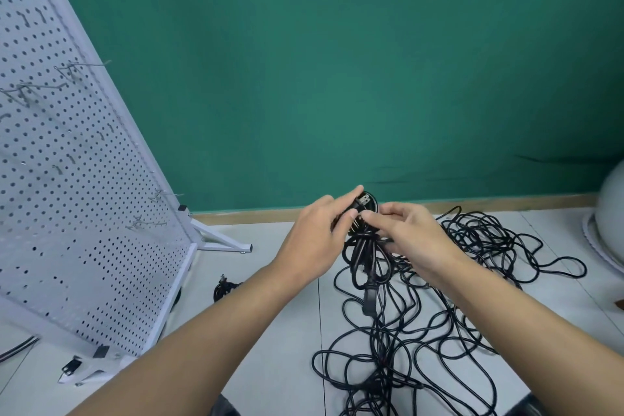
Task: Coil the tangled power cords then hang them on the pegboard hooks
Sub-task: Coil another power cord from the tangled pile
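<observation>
One limp black rubber power cord (362,255) is gripped by left hand (317,240) and right hand (410,240), fingers curled; mid-bundle hold is advised.

Soft, even, fairly bright light; the green wall (337,61) is lightest at centre, dimmer toward 12 and 2 o'clock. Shadows on the floor (290,348) are faint. Wide-angle distortion slants the pegboard (84,179) at 9 o'clock. The cords (363,255) stay crisp; the left hand (314,240) and right hand (412,240) look slightly soft.

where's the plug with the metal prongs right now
Head view, centre frame: the plug is pinched in the left hand, right hand beside it, above the tangled cords on the floor.
</observation>
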